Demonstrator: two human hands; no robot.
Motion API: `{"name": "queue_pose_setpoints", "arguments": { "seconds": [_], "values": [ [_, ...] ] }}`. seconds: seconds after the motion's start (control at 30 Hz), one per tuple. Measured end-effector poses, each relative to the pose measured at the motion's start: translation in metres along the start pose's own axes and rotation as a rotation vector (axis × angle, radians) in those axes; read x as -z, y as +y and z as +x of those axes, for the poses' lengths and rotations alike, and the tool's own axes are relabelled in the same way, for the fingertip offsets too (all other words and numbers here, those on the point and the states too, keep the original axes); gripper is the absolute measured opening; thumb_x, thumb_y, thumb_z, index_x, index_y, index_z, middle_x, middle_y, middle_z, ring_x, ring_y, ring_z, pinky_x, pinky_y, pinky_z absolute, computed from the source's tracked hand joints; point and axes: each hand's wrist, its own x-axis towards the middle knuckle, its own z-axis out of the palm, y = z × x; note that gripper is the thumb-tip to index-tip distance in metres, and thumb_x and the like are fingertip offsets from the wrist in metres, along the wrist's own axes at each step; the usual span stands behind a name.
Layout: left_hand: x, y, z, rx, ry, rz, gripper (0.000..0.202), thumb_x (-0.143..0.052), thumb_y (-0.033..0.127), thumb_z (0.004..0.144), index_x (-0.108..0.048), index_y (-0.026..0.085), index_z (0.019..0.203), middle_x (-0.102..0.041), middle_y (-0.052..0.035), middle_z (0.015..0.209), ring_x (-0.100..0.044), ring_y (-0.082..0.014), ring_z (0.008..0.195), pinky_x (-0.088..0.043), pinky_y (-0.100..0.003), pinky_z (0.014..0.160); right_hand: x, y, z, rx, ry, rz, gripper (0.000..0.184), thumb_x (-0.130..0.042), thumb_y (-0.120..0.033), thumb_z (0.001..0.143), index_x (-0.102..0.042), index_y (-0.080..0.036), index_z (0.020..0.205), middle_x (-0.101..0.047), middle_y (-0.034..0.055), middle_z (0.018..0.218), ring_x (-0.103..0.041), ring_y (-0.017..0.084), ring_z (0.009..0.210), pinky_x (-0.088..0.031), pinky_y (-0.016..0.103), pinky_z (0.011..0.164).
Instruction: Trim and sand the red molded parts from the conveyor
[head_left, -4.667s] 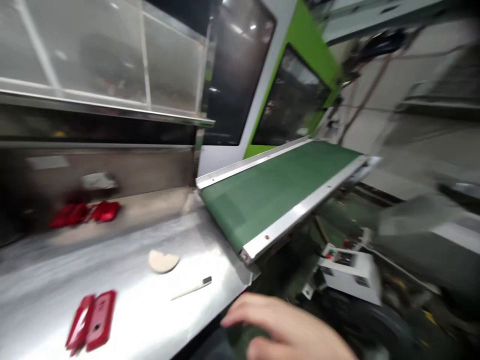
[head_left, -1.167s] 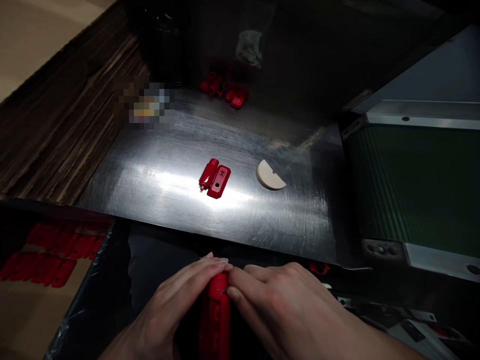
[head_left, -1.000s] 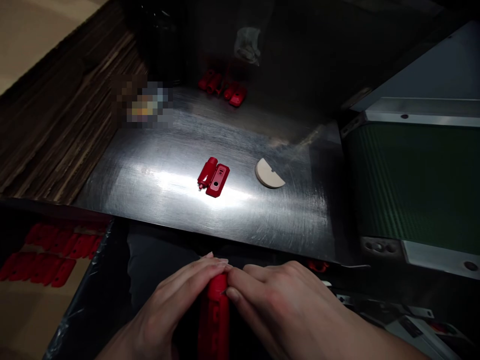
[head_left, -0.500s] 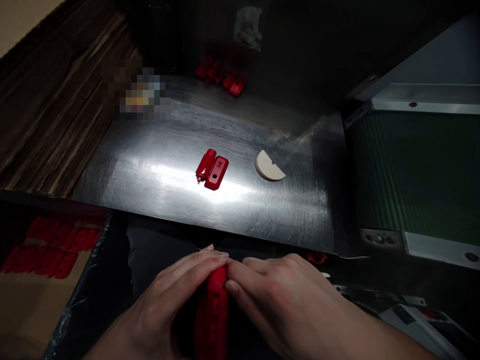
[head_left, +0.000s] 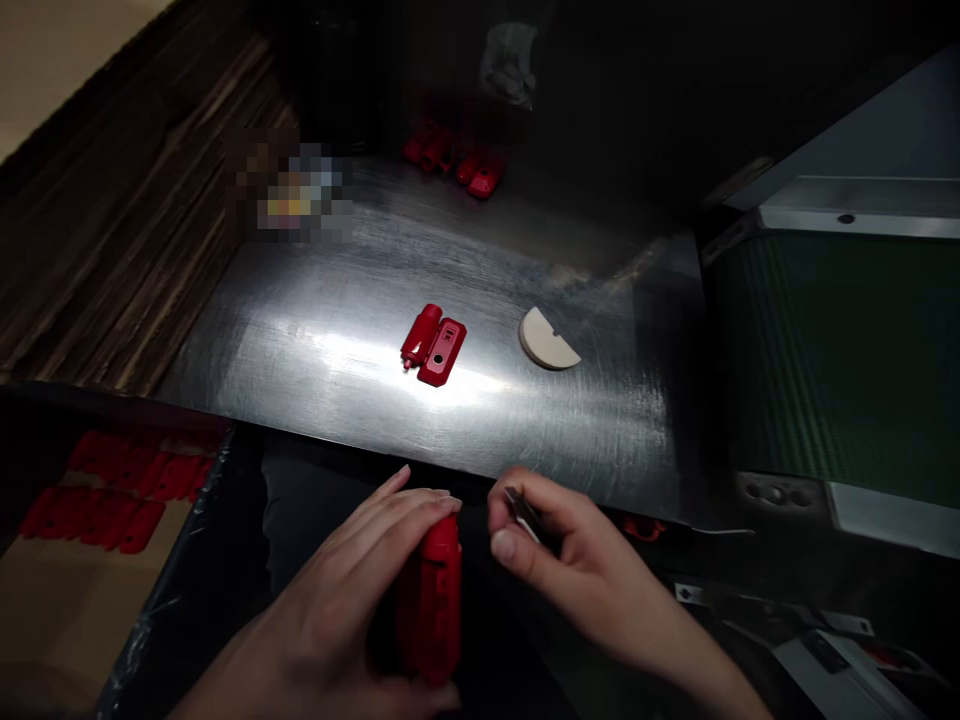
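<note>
My left hand (head_left: 352,590) is wrapped round a long red plastic part (head_left: 431,600), held upright below the near edge of the steel table (head_left: 315,340). My right hand (head_left: 559,555) sits just to the right of the part, apart from it, its fingers pinched on a small dark thin tool (head_left: 525,512). On the table lies another red plastic part (head_left: 433,345), made of two joined halves. A beige half-round piece (head_left: 546,340) lies to its right.
Several more red parts (head_left: 454,165) sit at the table's far edge under a crumpled clear bag (head_left: 510,62). A cardboard box (head_left: 90,560) at lower left holds rows of red parts (head_left: 112,488). A green conveyor belt (head_left: 832,350) stands at right. Stacked corrugated board (head_left: 112,230) lies left.
My right hand has pulled away to the right from the top of the red part, the small dark tool now showing in its fingers. The left hand keeps its hold.
</note>
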Motion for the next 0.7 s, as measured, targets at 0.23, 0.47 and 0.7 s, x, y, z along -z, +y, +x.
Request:
{"name": "queue_pose_setpoints", "arguments": {
  "seconds": [0.23, 0.47, 0.7],
  "values": [
    [-0.003, -0.007, 0.002, -0.033, 0.024, 0.129, 0.101, -0.084, 0.037, 0.09, -0.027, 0.009, 0.168, -0.06, -0.0228, 0.159, -0.052, -0.0323, 0.154, -0.019, -0.053, 0.139, -0.031, 0.012, 0.0, 0.118, 0.117, -0.215, 0.001, -0.07, -0.024, 0.102, -0.07, -0.023, 0.102, -0.069, -0.0013, 0.094, -0.06, 0.015, 0.079, -0.045, 0.026, 0.071],
    [-0.005, -0.012, -0.015, 0.243, 0.16, -0.128, 0.106, -0.097, 0.045, 0.077, -0.038, 0.029, 0.163, -0.054, -0.019, 0.166, -0.059, -0.0419, 0.146, -0.049, -0.053, 0.121, 0.015, 0.018, 0.017, 0.062, 0.256, -0.445, 0.041, -0.055, -0.058, 0.106, -0.062, -0.022, 0.088, -0.069, 0.0017, 0.084, -0.068, 0.021, 0.08, -0.052, 0.029, 0.068],
    [-0.014, -0.015, -0.001, 0.58, 0.612, -1.114, 0.104, -0.095, 0.074, 0.064, -0.053, 0.031, 0.148, -0.052, -0.019, 0.168, -0.056, -0.0455, 0.149, -0.056, -0.048, 0.111, 0.059, 0.034, 0.041, 0.025, 0.551, -0.955, 0.036, -0.048, -0.042, 0.106, -0.07, -0.019, 0.123, -0.071, 0.0134, 0.128, -0.07, 0.034, 0.111, -0.055, 0.043, 0.086]
  ]
}}
